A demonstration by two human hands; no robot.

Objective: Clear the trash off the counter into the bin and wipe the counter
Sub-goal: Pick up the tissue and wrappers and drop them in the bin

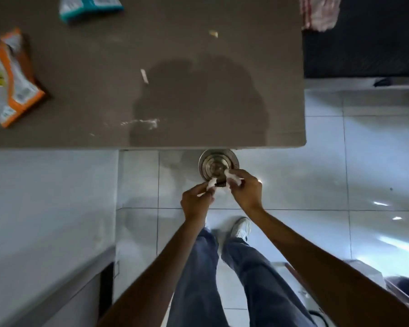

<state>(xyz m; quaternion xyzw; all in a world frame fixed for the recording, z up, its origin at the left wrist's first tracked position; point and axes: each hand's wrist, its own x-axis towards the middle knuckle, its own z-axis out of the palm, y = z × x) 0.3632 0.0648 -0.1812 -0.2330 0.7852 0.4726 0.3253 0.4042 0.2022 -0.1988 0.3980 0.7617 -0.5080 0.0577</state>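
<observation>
A round steel bin (219,161) with its lid down stands on the floor just below the counter's front edge. My left hand (196,201) is shut on a small white paper scrap (211,184) right beside the bin. My right hand (246,188) pinches another crumpled white scrap (232,177) over the bin's near rim. On the brown counter (80,95) lie a white paper strip (144,76), a small tan scrap (213,33) and a smear of white crumbs (142,122).
An orange and white packet (8,79) lies at the counter's left, a teal and white packet (87,7) at the far edge. A red-striped cloth (319,13) hangs at the far right corner. White floor tiles surround my feet; a cabinet stands at the left.
</observation>
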